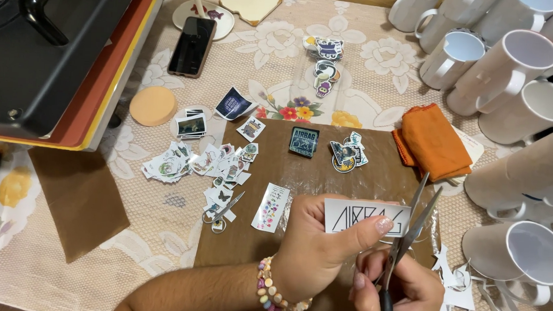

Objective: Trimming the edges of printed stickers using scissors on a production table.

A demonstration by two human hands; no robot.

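centrally, left hand (322,252) pinching white paper strip (365,217), right hand (401,294) gripping scissors (411,232) with blades parted beside strip, brown mat (300,176) beneath, white mugs (521,61) at right

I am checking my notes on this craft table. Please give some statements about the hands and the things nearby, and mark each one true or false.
1. The left hand holds a white printed paper strip. True.
2. The right hand holds a pen. False: it holds scissors, with the blades open.
3. A smartphone lies face up near the heat press. True.
4. The orange cloth covers the white mugs. False: it lies folded on the table beside them.
5. The left wrist wears a bead bracelet. True.
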